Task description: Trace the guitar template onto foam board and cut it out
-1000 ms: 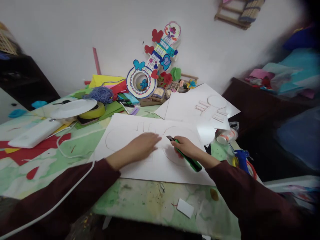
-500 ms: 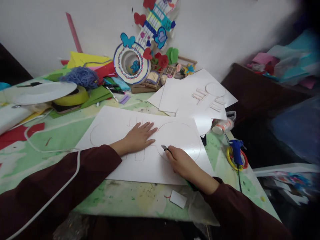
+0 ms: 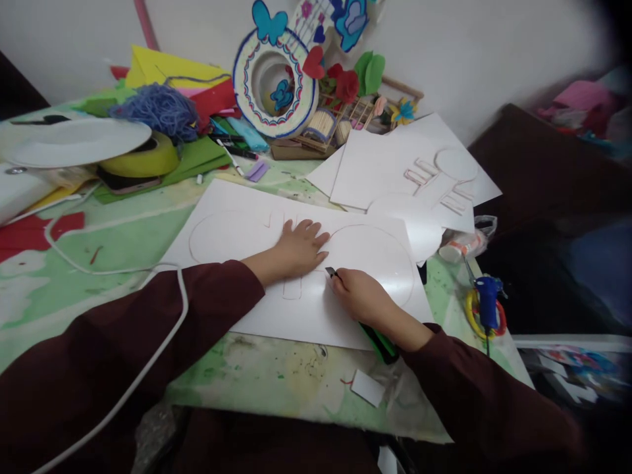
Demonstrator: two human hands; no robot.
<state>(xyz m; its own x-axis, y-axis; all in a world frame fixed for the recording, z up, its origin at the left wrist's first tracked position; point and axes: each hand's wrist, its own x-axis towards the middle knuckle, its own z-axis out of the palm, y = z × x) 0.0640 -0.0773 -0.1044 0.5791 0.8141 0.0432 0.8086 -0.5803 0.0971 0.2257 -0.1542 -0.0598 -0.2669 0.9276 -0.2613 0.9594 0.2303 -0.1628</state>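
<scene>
A large white sheet [image 3: 247, 230] with pencilled circles and bars lies flat on the green-stained table [image 3: 276, 378]. My left hand [image 3: 299, 249] rests on it, palm down and fingers spread, between the two drawn circles. Just to its right, my right hand [image 3: 363, 297] is closed round a green utility knife [image 3: 379, 342]. The knife's blade tip [image 3: 330, 272] touches the sheet at the left edge of the right-hand circle. Both arms wear dark maroon sleeves.
More white sheets [image 3: 395, 171] with cut shapes lie at the back right. A decorated paper guitar [image 3: 276, 79], blue yarn [image 3: 155, 108], yellow tape roll [image 3: 148, 158] and white plate [image 3: 69, 141] crowd the back. A blue glue gun [image 3: 486, 299] sits at the right edge; a white cable [image 3: 118, 270] crosses the left.
My right hand drew the knife down and toward me along the circle's left edge. My left hand stayed flat on the sheet. The camera tilted downward.
</scene>
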